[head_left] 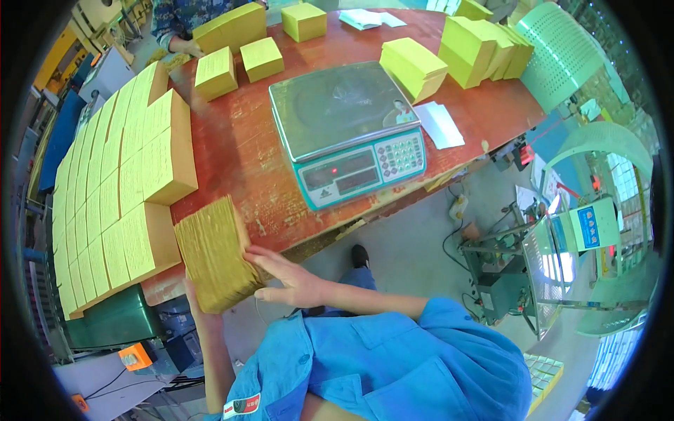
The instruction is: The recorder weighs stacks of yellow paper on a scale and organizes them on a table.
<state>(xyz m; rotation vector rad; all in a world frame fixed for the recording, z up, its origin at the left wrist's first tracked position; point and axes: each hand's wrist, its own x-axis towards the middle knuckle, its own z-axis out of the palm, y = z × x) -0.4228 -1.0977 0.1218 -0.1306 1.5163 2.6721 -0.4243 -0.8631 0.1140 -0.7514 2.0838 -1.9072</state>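
Note:
A thick stack of yellowish-brown paper [216, 256] lies tilted at the near left edge of the red table, with its ragged sheet edges upward. My left hand [196, 298] supports its lower left side; those fingers are mostly hidden behind it. Against its right side press the fingers of my right hand [291, 277], thumb held apart, so the stack sits between both hands. Just left of it stand rows of tightly packed yellow paper blocks [105, 189]. A scale [337, 112] with a metal plate and teal body sits to the right, with no paper on its plate.
More yellow paper blocks [414, 67] stand along the far side of the red table [246, 161]. White sheets [440, 125] lie beside the scale. At the far left another person's hand [186, 48] rests near a block. Perforated green panels [562, 52] and a metal stand [502, 266] are at right.

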